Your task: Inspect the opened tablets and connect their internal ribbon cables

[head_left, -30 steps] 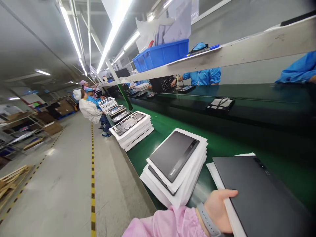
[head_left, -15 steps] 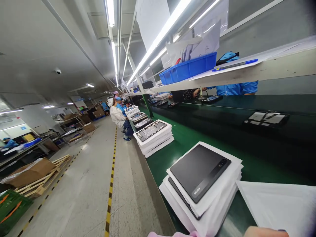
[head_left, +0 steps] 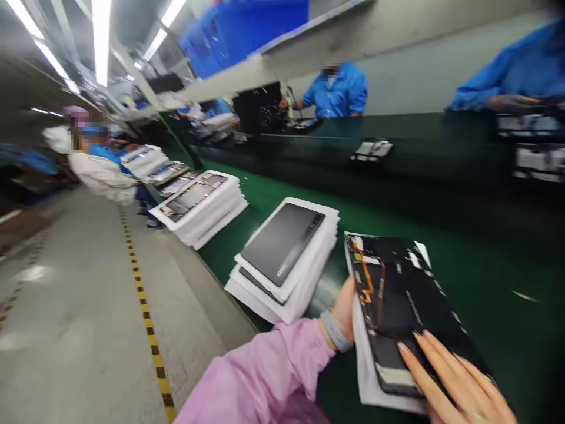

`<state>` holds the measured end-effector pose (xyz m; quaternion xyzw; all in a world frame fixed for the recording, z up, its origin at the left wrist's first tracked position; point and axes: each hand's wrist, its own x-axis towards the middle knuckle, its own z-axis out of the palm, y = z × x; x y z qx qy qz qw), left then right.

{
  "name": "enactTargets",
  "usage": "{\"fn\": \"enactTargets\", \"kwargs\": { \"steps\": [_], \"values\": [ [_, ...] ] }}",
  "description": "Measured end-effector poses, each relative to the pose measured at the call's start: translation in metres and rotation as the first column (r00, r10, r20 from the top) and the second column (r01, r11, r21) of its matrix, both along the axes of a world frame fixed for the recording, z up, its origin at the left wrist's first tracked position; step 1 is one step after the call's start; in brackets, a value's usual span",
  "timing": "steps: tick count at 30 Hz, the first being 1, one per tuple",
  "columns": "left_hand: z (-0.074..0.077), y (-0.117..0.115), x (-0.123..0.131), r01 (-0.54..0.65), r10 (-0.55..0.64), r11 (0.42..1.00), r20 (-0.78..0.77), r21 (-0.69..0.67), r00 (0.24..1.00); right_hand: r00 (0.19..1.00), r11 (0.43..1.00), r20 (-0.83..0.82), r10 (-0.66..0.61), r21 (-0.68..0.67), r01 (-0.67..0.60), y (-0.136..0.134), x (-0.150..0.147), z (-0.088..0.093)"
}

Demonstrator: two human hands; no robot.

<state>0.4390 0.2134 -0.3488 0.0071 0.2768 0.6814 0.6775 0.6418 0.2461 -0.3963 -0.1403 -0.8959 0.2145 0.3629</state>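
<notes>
An opened tablet (head_left: 399, 294), with black innards and an orange ribbon cable, lies at the lower right over a white sheet (head_left: 368, 377). My left hand (head_left: 345, 309) grips its left edge; the fingers are hidden behind it. Stretched out across the lower part of the tablet, my right hand (head_left: 459, 377) lies with its fingers slightly apart. Left of my hands stands a stack of white sheets (head_left: 315, 274), topped by a closed dark grey tablet (head_left: 285, 241). Another dark tablet edge shows lower in that stack.
Farther left, another stack (head_left: 216, 209) bears an opened tablet. A dark conveyor belt (head_left: 309, 156) carries tablet parts (head_left: 373, 150) beyond the green bench. Co-workers in blue (head_left: 338, 88) sit across, under a shelf with a blue bin (head_left: 247, 35). A striped floor line (head_left: 143, 306) runs left.
My view has swung right and down. The opened tablet and both my hands have come into view, where earlier a white sheet and a bit of a hand showed.
</notes>
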Motion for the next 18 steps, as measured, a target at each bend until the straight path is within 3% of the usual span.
{"fn": "enactTargets", "kwargs": {
  "steps": [2,5,9,11,13,14,16,18],
  "values": [
    [-0.007,-0.003,-0.002,-0.016,0.017,1.000,0.070,-0.012,0.997,0.984,0.980,0.180,0.005,0.194,-0.040,-0.005,0.019,0.011],
    [-0.011,-0.008,0.000,0.008,-0.014,0.999,0.140,0.041,0.990,0.967,0.968,0.253,-0.011,0.246,-0.053,-0.005,0.014,0.020],
    [-0.002,-0.011,0.000,-0.071,0.066,0.997,0.142,0.032,0.988,0.989,0.993,0.146,0.002,0.114,-0.019,-0.003,0.014,0.032],
    [0.000,-0.011,-0.002,-0.133,0.132,0.991,0.104,0.000,0.986,0.986,0.985,-0.008,-0.164,-0.057,0.163,-0.002,0.022,0.040],
    [-0.003,-0.012,-0.005,-0.188,0.189,0.982,0.041,-0.036,0.981,0.909,0.876,-0.105,-0.404,-0.331,0.351,0.002,0.030,0.047],
    [-0.005,-0.012,-0.006,-0.211,0.212,0.976,0.008,-0.055,0.977,0.871,0.795,-0.127,-0.475,-0.485,0.364,0.006,0.033,0.048],
    [-0.010,-0.014,-0.007,-0.223,0.221,0.969,-0.031,-0.103,0.975,0.864,0.632,-0.156,-0.479,-0.744,0.216,0.013,0.036,0.047],
    [-0.013,-0.015,-0.007,-0.182,0.181,0.970,-0.025,-0.158,0.983,0.909,0.486,-0.186,-0.372,-0.874,0.020,0.019,0.037,0.041]
  ]
}}
